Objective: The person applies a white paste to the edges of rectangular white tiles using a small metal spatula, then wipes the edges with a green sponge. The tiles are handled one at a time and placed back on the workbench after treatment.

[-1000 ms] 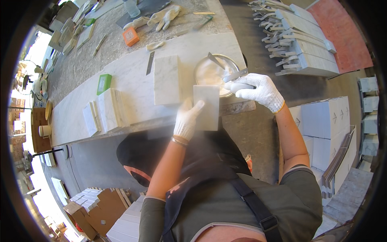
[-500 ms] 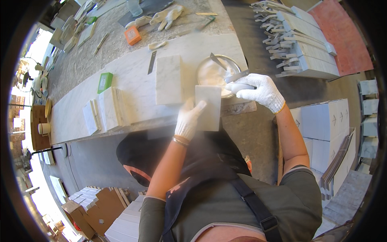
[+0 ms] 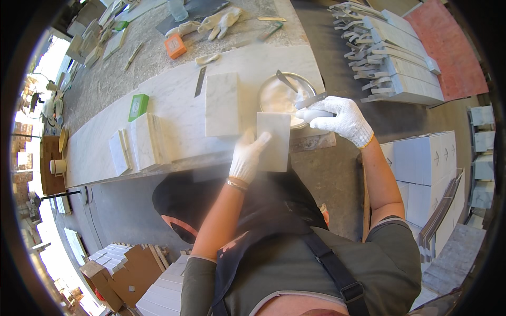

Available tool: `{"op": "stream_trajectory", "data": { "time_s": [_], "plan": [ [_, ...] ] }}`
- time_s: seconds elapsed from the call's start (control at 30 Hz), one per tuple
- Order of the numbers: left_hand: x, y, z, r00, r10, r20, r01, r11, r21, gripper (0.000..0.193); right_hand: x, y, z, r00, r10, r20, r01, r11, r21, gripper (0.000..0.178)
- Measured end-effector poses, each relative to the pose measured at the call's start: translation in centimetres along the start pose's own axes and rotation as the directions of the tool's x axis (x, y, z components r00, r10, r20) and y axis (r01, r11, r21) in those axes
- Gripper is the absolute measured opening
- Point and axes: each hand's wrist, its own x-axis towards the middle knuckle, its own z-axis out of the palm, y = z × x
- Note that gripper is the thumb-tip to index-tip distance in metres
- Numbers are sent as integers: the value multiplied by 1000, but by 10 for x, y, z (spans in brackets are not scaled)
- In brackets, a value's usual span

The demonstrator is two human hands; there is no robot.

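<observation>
My left hand [image 3: 246, 158], in a white knit glove, is closed on the left edge of a pale tile [image 3: 276, 145], its thumb across the face. The tile is held at the bench's front edge, just before a round metal-rimmed pan [image 3: 262, 101] of white paste. My right hand [image 3: 342, 120], gloved too, grips a dark flat scraper blade [image 3: 312, 100] over the pan's right side. A pale rounded piece [image 3: 316, 114] shows below the blade at the same fingers; whether it belongs to the scraper I cannot tell. Another dark blade [image 3: 286, 80] rests in the pan.
Left of the pan lie a marble tile [image 3: 222, 104], a dark metal strip [image 3: 200, 81], a green box [image 3: 138, 107] and leaning tiles [image 3: 145, 139]. Farther back are an orange box [image 3: 175, 46] and spare gloves [image 3: 220, 22]. Strapped tile stacks [image 3: 403, 58] and white cartons [image 3: 421, 158] stand at right.
</observation>
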Motion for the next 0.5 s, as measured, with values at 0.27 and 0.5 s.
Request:
{"op": "stream_trajectory", "data": {
  "time_s": [0.27, 0.5],
  "plan": [
    [-1, 1, 4, 998, 55, -20, -56, 997, -52, 32, -1, 2, -1, 1000, 2, -14, 0, 996, 93, 35],
    [-1, 0, 4, 999, 32, -24, -33, 999, -40, 34, 16, 0, -21, 986, 13, -168, 48, 934, 353, 40]
  ]
}}
